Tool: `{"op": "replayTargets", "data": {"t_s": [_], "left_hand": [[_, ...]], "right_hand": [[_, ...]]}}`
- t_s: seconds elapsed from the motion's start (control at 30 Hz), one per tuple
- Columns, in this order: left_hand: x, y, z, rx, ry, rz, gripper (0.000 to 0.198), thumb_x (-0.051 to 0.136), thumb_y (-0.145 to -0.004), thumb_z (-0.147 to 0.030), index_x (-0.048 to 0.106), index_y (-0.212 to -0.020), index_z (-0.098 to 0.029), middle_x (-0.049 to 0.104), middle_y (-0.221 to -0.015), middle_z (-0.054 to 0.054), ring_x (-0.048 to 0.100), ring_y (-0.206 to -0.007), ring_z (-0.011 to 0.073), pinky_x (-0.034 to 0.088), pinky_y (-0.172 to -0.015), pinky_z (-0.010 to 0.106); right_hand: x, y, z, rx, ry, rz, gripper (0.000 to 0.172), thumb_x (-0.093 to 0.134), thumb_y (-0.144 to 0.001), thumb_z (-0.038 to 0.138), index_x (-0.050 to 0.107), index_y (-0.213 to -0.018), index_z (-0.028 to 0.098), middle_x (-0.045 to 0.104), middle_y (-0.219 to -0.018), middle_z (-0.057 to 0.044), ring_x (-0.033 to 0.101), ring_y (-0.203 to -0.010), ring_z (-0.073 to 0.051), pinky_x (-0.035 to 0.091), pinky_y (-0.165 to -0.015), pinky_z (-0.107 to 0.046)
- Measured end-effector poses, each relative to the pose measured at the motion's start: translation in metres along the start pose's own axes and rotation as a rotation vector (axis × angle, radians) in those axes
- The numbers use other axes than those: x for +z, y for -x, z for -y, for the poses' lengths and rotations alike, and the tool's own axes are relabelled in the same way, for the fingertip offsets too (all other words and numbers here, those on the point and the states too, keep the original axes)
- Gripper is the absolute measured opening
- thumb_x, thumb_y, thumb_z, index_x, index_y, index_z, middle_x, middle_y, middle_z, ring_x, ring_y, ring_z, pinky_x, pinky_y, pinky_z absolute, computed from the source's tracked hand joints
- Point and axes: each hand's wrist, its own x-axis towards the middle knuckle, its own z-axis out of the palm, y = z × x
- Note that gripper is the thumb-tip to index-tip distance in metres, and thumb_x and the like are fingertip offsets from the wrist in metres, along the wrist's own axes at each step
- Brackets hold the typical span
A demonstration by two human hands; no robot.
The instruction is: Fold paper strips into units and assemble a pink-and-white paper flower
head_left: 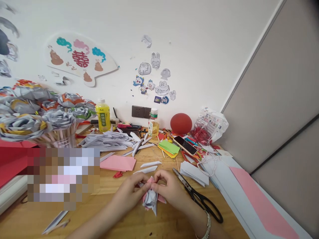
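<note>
Low over the wooden table, a small folded paper flower [151,198] in white and pink is held between both hands. My left hand [136,186] pinches its upper edge from the left, thumb and fingers closed on the pink paper. From the right, my right hand [166,187] pinches the same pink part, its fingertips almost meeting those of the left. Black-handled scissors [196,194] lie beside my right forearm, blades pointing away. Folded white paper strips [147,169] rest just beyond the hands, near a stack of pink paper [118,162].
Bunched paper flowers [59,118] on sticks stand at the left. Behind are a heap of white strips [109,140], a yellow drink bottle [103,116], a second bottle [154,124] and a red balloon [181,123]. A phone [185,145] and white paper sheets [194,173] lie right.
</note>
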Motion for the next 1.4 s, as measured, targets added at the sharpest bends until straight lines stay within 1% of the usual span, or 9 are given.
{"op": "replayTargets", "data": {"t_s": [0.17,0.33,0.53,0.9,1.0,1.07,1.13,1.27,1.4], "left_hand": [[0.0,-0.003,0.01,-0.011,0.125,-0.029,0.027,0.056,-0.078,-0.042,0.054,-0.072,-0.016,0.057,-0.061,-0.002,0.053,-0.058,0.0127,0.042,-0.055,0.023],[0.0,-0.002,0.004,-0.044,0.062,-0.022,0.026,0.057,-0.076,-0.041,0.052,-0.067,-0.017,0.055,-0.059,-0.002,0.051,-0.057,0.0126,0.04,-0.053,0.022],[0.002,0.0,-0.003,-0.025,-0.016,-0.095,0.026,0.052,-0.077,-0.041,0.052,-0.065,-0.017,0.053,-0.06,-0.002,0.049,-0.058,0.0129,0.041,-0.056,0.023],[0.005,-0.002,0.007,-0.025,-0.067,-0.159,0.024,0.051,-0.077,-0.037,0.048,-0.061,-0.019,0.053,-0.059,-0.002,0.049,-0.057,0.0132,0.038,-0.053,0.022],[0.005,-0.003,0.016,-0.077,-0.047,-0.174,0.025,0.053,-0.075,-0.04,0.047,-0.061,-0.019,0.055,-0.058,-0.002,0.051,-0.057,0.0145,0.038,-0.052,0.023],[0.006,-0.005,0.021,-0.104,-0.016,-0.163,0.027,0.053,-0.074,-0.042,0.046,-0.061,-0.02,0.055,-0.058,-0.002,0.053,-0.058,0.0155,0.038,-0.052,0.023],[0.007,-0.005,0.025,-0.12,0.011,-0.133,0.027,0.053,-0.073,-0.043,0.045,-0.062,-0.02,0.056,-0.057,-0.002,0.054,-0.057,0.0159,0.038,-0.052,0.024],[0.009,-0.005,0.027,-0.138,-0.017,-0.103,0.026,0.053,-0.073,-0.042,0.045,-0.061,-0.02,0.055,-0.058,-0.003,0.052,-0.056,0.0151,0.036,-0.051,0.024],[0.009,-0.006,0.026,-0.143,-0.013,-0.085,0.025,0.053,-0.073,-0.04,0.045,-0.061,-0.02,0.054,-0.058,-0.003,0.051,-0.057,0.0144,0.036,-0.052,0.023]], "right_hand": [[-0.001,0.003,-0.001,0.037,-0.025,-0.019,0.027,0.063,-0.073,0.043,0.049,-0.071,0.019,0.05,-0.069,0.003,0.051,-0.06,-0.011,0.042,-0.054,-0.021],[-0.001,0.006,0.001,-0.069,0.129,-0.077,0.023,0.063,-0.074,0.037,0.051,-0.067,0.018,0.051,-0.071,0.002,0.051,-0.07,-0.013,0.043,-0.062,-0.022],[0.0,0.004,-0.001,0.043,-0.06,-0.016,0.031,0.065,-0.071,0.045,0.048,-0.069,0.019,0.049,-0.063,0.004,0.05,-0.059,-0.011,0.041,-0.054,-0.021],[0.003,0.002,-0.002,0.062,0.052,-0.06,0.026,0.059,-0.076,0.043,0.051,-0.069,0.019,0.051,-0.057,0.005,0.047,-0.047,-0.01,0.035,-0.041,-0.018],[-0.022,-0.016,-0.004,-0.113,0.404,-0.102,0.01,0.056,-0.079,0.028,0.06,-0.08,0.019,0.064,-0.08,-0.001,0.059,-0.077,-0.016,0.047,-0.068,-0.026],[-0.052,-0.037,-0.005,-0.1,0.784,-0.293,0.021,0.058,-0.076,0.025,0.06,-0.096,0.019,0.064,-0.1,-0.004,0.056,-0.096,-0.019,0.041,-0.086,-0.031],[-0.086,-0.061,-0.008,-0.019,0.887,-0.418,0.032,0.058,-0.075,0.022,0.058,-0.106,0.014,0.059,-0.113,-0.013,0.05,-0.108,-0.026,0.034,-0.094,-0.038],[-0.141,-0.098,-0.017,0.151,0.972,-0.516,0.037,0.063,-0.071,0.028,0.06,-0.103,0.01,0.06,-0.107,-0.02,0.051,-0.108,-0.033,0.032,-0.091,-0.04],[-0.162,-0.107,-0.028,0.246,0.97,-0.481,0.037,0.062,-0.071,0.041,0.063,-0.095,0.013,0.066,-0.094,-0.016,0.059,-0.094,-0.03,0.039,-0.078,-0.034]]}}
